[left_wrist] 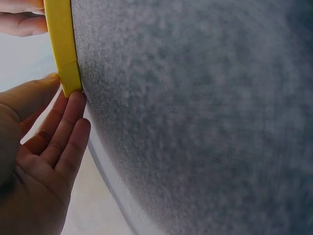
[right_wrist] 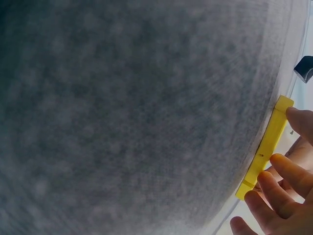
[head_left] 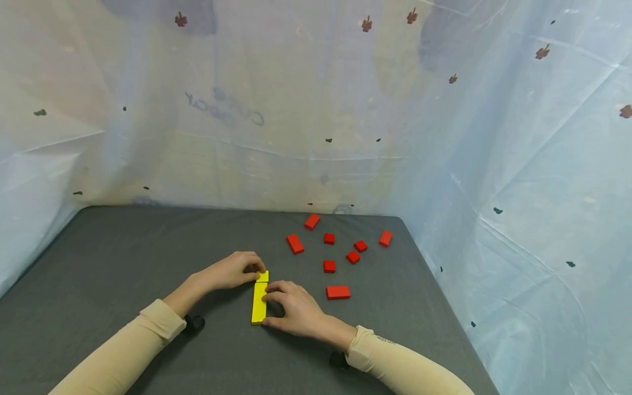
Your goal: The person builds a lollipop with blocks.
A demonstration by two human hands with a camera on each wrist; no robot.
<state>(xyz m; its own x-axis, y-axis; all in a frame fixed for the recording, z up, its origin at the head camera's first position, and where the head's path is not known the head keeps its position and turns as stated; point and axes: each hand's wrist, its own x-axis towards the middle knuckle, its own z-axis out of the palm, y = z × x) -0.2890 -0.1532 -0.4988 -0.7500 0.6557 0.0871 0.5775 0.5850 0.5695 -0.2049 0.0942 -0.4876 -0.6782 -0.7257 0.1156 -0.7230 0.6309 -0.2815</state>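
Note:
A long yellow block (head_left: pixel 258 307) and a small yellow block (head_left: pixel 264 276) lie end to end in a line on the dark table. At the far end, my left hand (head_left: pixel 236 270) pinches the small block between thumb and fingers; the left wrist view shows its fingertips against the block's end. My right hand (head_left: pixel 298 311) is beside the long block, its fingers spread and bent along the right side. The right thumb touches near the close end, and other fingertips touch farther up. A yellow bar (right_wrist: pixel 268 149) with these fingers against it shows in the right wrist view.
Several red blocks lie to the right: an oblong one (head_left: pixel 338 292) near my right hand, a small one (head_left: pixel 329 266) beyond it, and others farther back, such as an oblong one (head_left: pixel 295 244). Plastic sheeting (head_left: pixel 276 109) hangs behind and right of the table (head_left: pixel 148 241).

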